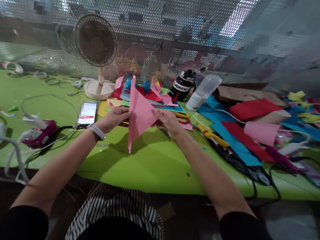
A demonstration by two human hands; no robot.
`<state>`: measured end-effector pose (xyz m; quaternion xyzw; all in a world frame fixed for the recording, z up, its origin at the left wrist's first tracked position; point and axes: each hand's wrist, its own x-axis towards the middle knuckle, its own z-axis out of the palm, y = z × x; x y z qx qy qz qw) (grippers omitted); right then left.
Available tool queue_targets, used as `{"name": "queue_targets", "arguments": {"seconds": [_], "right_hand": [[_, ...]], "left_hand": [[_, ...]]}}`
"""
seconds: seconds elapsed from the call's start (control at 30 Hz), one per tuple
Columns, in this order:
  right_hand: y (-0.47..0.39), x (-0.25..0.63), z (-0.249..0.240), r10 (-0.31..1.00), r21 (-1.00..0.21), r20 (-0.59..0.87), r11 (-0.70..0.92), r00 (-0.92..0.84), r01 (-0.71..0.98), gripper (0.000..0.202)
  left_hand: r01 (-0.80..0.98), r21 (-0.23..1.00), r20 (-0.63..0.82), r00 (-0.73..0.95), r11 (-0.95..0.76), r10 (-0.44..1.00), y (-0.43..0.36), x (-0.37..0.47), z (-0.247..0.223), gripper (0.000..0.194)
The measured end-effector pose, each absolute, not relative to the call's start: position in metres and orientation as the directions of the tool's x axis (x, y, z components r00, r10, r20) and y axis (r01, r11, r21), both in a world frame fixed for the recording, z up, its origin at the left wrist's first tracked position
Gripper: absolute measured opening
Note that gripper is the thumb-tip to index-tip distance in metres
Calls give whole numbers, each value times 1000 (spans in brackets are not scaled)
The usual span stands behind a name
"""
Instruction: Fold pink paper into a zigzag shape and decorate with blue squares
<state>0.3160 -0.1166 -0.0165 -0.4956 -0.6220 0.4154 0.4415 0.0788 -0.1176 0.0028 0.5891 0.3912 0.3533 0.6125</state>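
Pink paper [141,114]: one, in two hands [117,115].

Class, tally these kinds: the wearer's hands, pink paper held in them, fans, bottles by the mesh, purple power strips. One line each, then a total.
Hands: 2 (left hand, right hand)
Held pink paper: 1
Fan: 1
Bottles: 2 (black bottle, clear bottle)
Purple power strips: 2 (left strip, right strip)
Total: 8

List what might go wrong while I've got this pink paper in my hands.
The pink paper, pinched by the left hand and right hand, might tear or crease if pulled too hard.
The left wrist, appearing close beside the phone, could nudge it.
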Motion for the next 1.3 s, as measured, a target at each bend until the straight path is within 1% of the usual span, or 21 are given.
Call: {"name": "queue_targets", "arguments": {"seconds": [0.03,0.07,0.17,0.27,0.4,0.47,0.53,0.6,0.63,0.7,0.77,0.8,0.87,0.97,1.03,1.13,1.23,1.3], "right_hand": [[-118,315,-20,982,-961,97,134,-161,244,51],[-119,313,-24,981,-964,86,126,-172,234,50],[-124,307,-34,985,-977,104,126,-136,170,46],[-125,306,-38,990,-988,79,94,-117,124,43],[-124,312,-36,975,-997,-25,-7,-219,81,35],[-125,317,-31,963,-999,-44,-48,-266,-7,29],[-126,321,-26,947,-989,-43,-85,-319,-120,27],[-127,324,-23,925,-974,-42,-121,-377,-189,34],[-128,324,-23,917,-972,-44,-131,-396,-197,38],[-129,323,-24,917,-973,-47,-131,-395,-188,44],[-129,321,-26,937,-979,-46,-112,-347,-172,42],[-129,319,-26,948,-981,-47,-103,-315,-164,39],[-131,315,-27,959,-989,-39,-76,-280,-123,36],[-136,307,-27,949,-999,-30,-43,-315,-32,36],[-140,302,-27,951,-999,-32,-38,-306,-14,36],[-145,298,-27,961,-998,-58,-64,-272,-13,38],[-144,299,-29,949,-995,-95,-98,-300,5,39],[-138,304,-31,944,-997,-79,-69,-321,42,39]], "left_hand": [[52,998,-64,455,46,888,-115,78,1,34],[68,997,-68,470,41,880,-114,77,-1,34],[71,995,-90,508,63,857,-113,73,-11,31],[49,994,-111,500,101,859,-114,72,-19,29],[42,995,-100,496,91,863,-118,71,-17,26],[64,988,-151,553,139,820,-122,70,-12,26],[103,969,-237,648,225,724,-127,69,-8,27],[174,946,-311,724,272,616,-130,68,-5,26],[215,938,-339,731,271,592,-131,68,-6,24],[290,928,-373,694,235,616,-131,68,-9,22],[320,927,-361,624,194,693,-132,70,-12,23],[316,933,-339,605,174,720,-133,72,-14,25],[281,953,-272,619,116,737,-135,77,-15,28],[235,972,-133,644,-29,754,-140,86,-16,28],[240,966,-85,638,-93,766,-143,90,-17,29],[238,965,-74,646,-108,760,-143,91,-20,31],[273,954,-89,661,-128,745,-142,89,-19,31],[319,938,-120,668,-137,734,-141,87,-17,31]]}}
